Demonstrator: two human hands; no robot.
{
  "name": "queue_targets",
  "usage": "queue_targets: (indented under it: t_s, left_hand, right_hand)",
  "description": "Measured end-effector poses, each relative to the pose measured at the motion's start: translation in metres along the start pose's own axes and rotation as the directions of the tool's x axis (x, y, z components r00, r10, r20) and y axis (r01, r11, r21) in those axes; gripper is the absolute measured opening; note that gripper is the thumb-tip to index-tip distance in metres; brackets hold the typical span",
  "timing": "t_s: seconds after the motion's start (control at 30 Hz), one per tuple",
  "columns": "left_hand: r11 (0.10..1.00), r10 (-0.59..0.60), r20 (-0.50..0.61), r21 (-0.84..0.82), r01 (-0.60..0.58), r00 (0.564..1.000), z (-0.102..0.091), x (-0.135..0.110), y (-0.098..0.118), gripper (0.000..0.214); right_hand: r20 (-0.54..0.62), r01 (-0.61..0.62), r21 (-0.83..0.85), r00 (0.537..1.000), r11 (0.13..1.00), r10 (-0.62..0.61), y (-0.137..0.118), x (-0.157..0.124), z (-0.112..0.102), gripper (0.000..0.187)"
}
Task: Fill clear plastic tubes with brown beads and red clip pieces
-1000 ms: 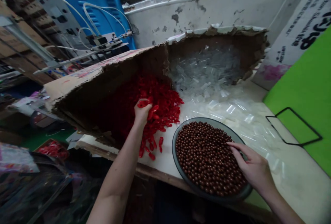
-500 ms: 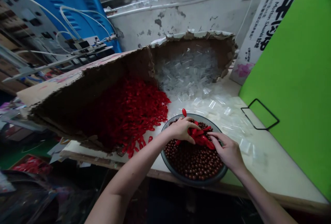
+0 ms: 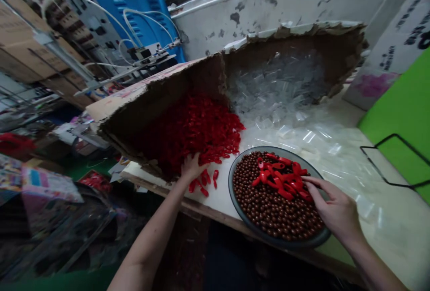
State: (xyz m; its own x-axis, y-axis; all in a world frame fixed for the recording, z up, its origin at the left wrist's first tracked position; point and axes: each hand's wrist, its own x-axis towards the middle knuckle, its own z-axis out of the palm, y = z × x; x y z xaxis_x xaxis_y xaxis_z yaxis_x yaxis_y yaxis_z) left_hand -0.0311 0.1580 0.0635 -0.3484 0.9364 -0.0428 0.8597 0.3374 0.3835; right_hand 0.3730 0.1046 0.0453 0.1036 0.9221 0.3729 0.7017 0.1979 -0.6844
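1. Where the white table top starts on the left, a torn cardboard box lies open toward the person, with red plastic pieces heaped in its left part and spilling forward.
2. Left hand sits at the front of the heap, fingers curled down onto the pieces. Cannot tell whether it grips any.
3. Stray red pieces lie on the table just beside that hand.
4. Round grey plate stands on the table, filled with brown beads. A small pile of red pieces lies on top of the beads.
5. Clear plastic pieces fill the box's right part and spread across the table behind the plate.
6. Right hand is open, fingers lightly spread, fingertips over the plate's right side, just beside the red pile. Nothing visible in it.
7. Green board stands at far right.
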Motion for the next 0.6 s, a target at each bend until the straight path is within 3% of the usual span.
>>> queue_targets:
  t_s: [0.07,0.2,0.33,0.6]
  left_hand:
    - [0.993,0.011,-0.02,0.12,-0.008,1.0,0.02,-0.02,-0.013,0.08]
    - [0.95,0.146,-0.069,0.287,-0.12,0.987,0.048,-0.033,-0.015,0.059]
    - [0.949,0.191,-0.063,0.268,-0.167,0.98,0.055,-0.015,-0.007,0.039]
    - [0.977,0.181,-0.101,0.136,-0.167,0.978,0.059,0.005,0.002,0.024]
  right_hand:
    - [0.013,0.009,-0.032,1.0,0.999,-0.008,0.001,0.0,0.0,0.028]
    - [0.022,-0.01,-0.08,1.0,0.997,0.012,0.0,-0.001,0.0,0.029]
    - [0.017,-0.001,-0.101,1.0,0.995,0.003,0.001,0.0,0.001,0.03]
    - [0.026,0.022,-0.035,0.999,0.999,-0.021,0.0,0.001,0.003,0.026]
